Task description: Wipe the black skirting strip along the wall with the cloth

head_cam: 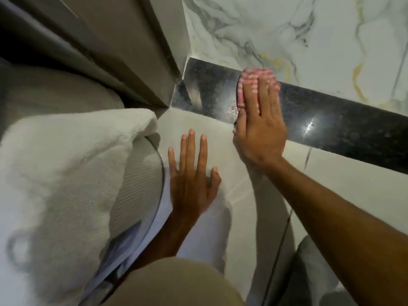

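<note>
The black skirting strip runs along the foot of the marble wall, from the corner at upper middle down to the right edge. A pink-and-white checked cloth lies flat against the strip. My right hand presses on the cloth with its fingers straight and together, covering most of it. The stretch of strip left of the cloth looks smeared and shiny. My left hand rests flat on the pale floor tile with fingers spread, holding nothing.
A thick white towel or mat is bunched at the left over a round ribbed object. A grey door frame meets the strip at the corner. The white marble wall rises above the strip. My knee is at the bottom.
</note>
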